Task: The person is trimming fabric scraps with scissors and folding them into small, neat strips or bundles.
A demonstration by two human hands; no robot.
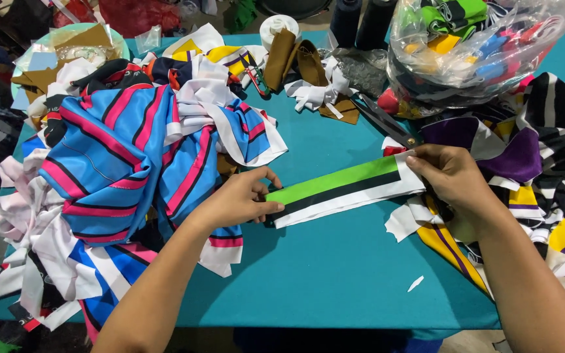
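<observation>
A long fabric strip point(344, 188) with green, black and white bands lies stretched across the teal table point(335, 274). My left hand point(240, 199) pinches its left end between thumb and fingers. At the strip's right end, my right hand point(452, 175) grips the corner. The strip runs slightly uphill from left to right, held taut between both hands just above the table.
A heap of blue, pink and white striped fabric point(125, 163) fills the left. Black-white, purple and yellow pieces point(544, 170) pile on the right. Scissors point(387, 124) lie behind the strip. A clear bag of coloured trims point(472, 46), dark thread cones point(354, 19) and brown scraps point(295, 59) sit at the back.
</observation>
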